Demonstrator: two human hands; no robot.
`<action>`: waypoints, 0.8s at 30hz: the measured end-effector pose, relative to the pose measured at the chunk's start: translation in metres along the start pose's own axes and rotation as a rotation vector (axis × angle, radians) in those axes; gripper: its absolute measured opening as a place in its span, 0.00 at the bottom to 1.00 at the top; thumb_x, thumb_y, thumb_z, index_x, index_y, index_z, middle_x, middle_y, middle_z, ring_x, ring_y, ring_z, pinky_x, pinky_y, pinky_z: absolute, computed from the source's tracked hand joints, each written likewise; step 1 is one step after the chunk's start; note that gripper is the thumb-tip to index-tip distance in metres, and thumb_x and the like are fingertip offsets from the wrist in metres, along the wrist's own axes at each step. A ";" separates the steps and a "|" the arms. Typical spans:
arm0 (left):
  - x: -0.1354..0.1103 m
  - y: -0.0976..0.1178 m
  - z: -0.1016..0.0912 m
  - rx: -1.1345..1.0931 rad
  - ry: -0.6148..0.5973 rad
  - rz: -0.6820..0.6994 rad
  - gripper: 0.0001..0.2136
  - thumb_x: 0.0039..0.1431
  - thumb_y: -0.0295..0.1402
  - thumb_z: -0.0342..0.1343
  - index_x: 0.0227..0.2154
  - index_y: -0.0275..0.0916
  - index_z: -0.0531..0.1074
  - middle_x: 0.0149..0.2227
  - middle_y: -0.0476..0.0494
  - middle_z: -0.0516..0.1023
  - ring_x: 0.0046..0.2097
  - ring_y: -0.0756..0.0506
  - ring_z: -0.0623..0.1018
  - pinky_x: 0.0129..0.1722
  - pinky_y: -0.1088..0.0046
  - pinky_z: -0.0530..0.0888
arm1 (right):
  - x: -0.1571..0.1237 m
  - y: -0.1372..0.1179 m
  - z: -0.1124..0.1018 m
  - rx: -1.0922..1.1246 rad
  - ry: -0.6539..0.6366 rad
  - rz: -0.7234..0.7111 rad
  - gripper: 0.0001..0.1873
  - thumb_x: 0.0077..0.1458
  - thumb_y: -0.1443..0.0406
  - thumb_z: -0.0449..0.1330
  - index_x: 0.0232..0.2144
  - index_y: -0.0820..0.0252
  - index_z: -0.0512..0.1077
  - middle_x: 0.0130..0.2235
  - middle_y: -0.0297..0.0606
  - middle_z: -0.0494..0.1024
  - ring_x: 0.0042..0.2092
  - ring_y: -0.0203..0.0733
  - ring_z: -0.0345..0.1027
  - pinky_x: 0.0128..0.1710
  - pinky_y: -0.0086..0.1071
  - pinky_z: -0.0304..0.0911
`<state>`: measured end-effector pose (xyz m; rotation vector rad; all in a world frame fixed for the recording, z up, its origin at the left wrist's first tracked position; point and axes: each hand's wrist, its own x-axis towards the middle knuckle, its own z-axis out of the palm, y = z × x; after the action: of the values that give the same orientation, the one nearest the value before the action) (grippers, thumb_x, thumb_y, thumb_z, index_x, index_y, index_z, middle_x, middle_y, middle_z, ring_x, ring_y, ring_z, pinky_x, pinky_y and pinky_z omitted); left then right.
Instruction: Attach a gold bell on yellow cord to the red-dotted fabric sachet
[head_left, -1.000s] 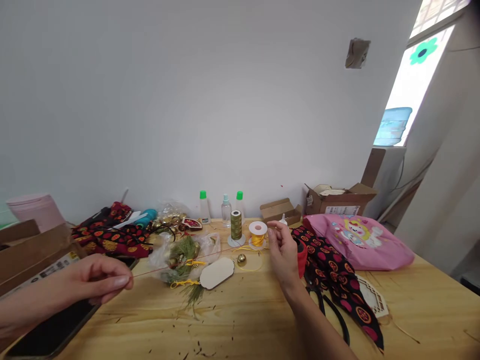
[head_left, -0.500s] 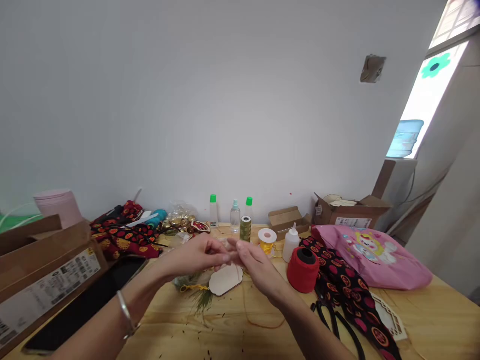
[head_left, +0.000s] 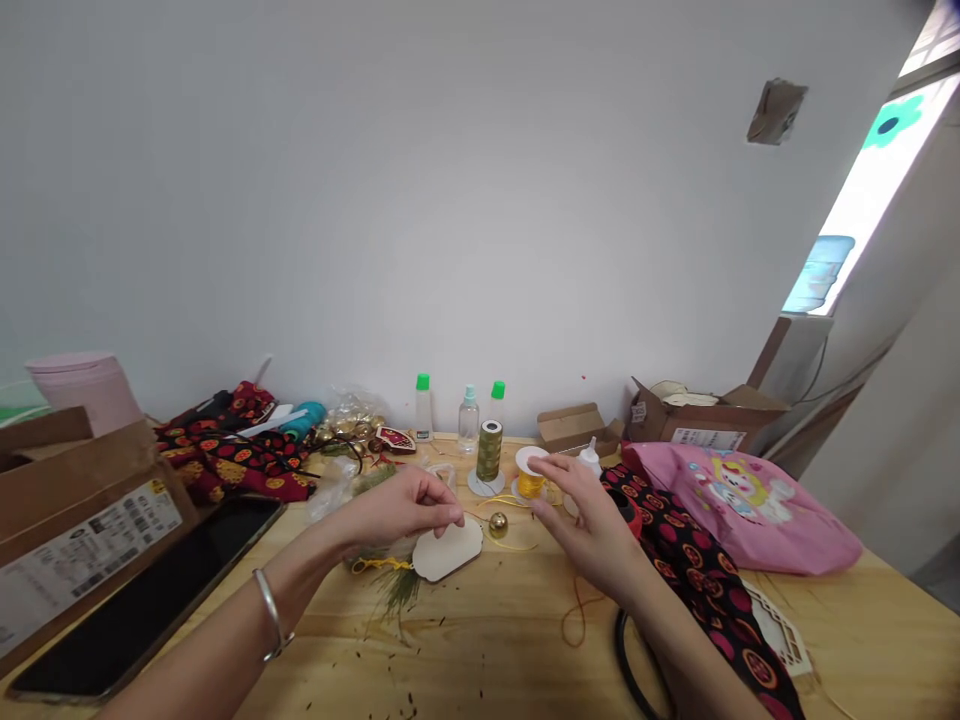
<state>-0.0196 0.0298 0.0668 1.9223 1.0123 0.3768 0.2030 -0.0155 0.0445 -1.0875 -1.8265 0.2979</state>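
Observation:
My left hand (head_left: 416, 512), with a silver bangle on the wrist, is closed in a pinch above a white scalloped tag (head_left: 448, 552). What lies between its fingertips is too small to make out. My right hand (head_left: 589, 515) has thumb and fingers apart, with nothing visible in it, beside the spool of yellow cord (head_left: 530, 482). Between the hands a gold bell or ball (head_left: 498, 525) rests on the table. A yellow braided cord (head_left: 382, 565) and green pine-like sprigs (head_left: 403, 592) lie left of the tag. Loose orange thread (head_left: 576, 622) curls below my right hand.
Behind stand a green thread spool (head_left: 490, 452), a clear bottle (head_left: 468, 425) and green-capped bottles (head_left: 424, 408). A phone (head_left: 150, 600) and carton (head_left: 90, 540) lie left. On the right are patterned cloth (head_left: 697, 575), a pink bag (head_left: 757, 515) and black-handled scissors (head_left: 634, 665), partly hidden by my arm.
My hands were close together above the tag and have separated. My right hand has moved right and opened, uncovering the gold ball. My left hand stays pinched near the tag.

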 end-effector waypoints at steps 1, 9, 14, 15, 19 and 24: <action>0.003 0.002 0.002 0.024 0.010 0.028 0.15 0.48 0.41 0.51 0.21 0.33 0.72 0.16 0.54 0.62 0.19 0.55 0.56 0.18 0.80 0.52 | 0.003 -0.005 0.006 0.047 0.017 -0.014 0.17 0.48 0.65 0.53 0.42 0.60 0.67 0.45 0.44 0.68 0.48 0.44 0.58 0.47 0.38 0.53; 0.017 0.001 0.010 0.272 0.186 0.050 0.15 0.47 0.42 0.49 0.18 0.34 0.71 0.15 0.55 0.60 0.19 0.54 0.57 0.18 0.79 0.54 | 0.015 0.001 0.060 0.411 -0.316 0.262 0.17 0.51 0.64 0.48 0.19 0.64 0.71 0.14 0.25 0.50 0.17 0.28 0.42 0.15 0.23 0.40; 0.025 -0.012 0.015 0.218 0.196 0.048 0.16 0.47 0.42 0.48 0.18 0.34 0.70 0.16 0.53 0.63 0.21 0.53 0.59 0.20 0.79 0.56 | 0.011 0.021 0.051 0.254 -0.176 0.389 0.14 0.47 0.64 0.52 0.17 0.66 0.71 0.14 0.25 0.47 0.17 0.27 0.39 0.15 0.23 0.37; 0.027 -0.014 0.017 0.208 0.201 0.052 0.16 0.47 0.42 0.48 0.18 0.34 0.70 0.16 0.53 0.63 0.21 0.53 0.60 0.21 0.79 0.56 | 0.011 0.025 0.050 0.204 -0.155 0.402 0.14 0.47 0.64 0.53 0.17 0.66 0.71 0.13 0.25 0.49 0.17 0.27 0.40 0.15 0.23 0.38; 0.034 -0.021 0.026 0.215 0.240 0.078 0.16 0.50 0.41 0.46 0.20 0.35 0.71 0.18 0.52 0.65 0.22 0.52 0.61 0.22 0.78 0.57 | 0.007 0.034 0.052 0.102 -0.051 0.244 0.10 0.45 0.65 0.55 0.31 0.64 0.73 0.25 0.35 0.70 0.26 0.35 0.62 0.25 0.27 0.58; 0.035 -0.028 0.034 0.226 0.245 0.123 0.15 0.52 0.39 0.44 0.23 0.36 0.72 0.22 0.50 0.71 0.26 0.50 0.66 0.26 0.77 0.61 | 0.001 0.030 0.063 0.133 -0.074 0.002 0.15 0.53 0.67 0.48 0.44 0.60 0.66 0.41 0.41 0.72 0.42 0.39 0.64 0.42 0.33 0.59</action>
<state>0.0085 0.0443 0.0206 2.1868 1.1367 0.6020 0.1680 0.0179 -0.0056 -0.9976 -1.8433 0.4601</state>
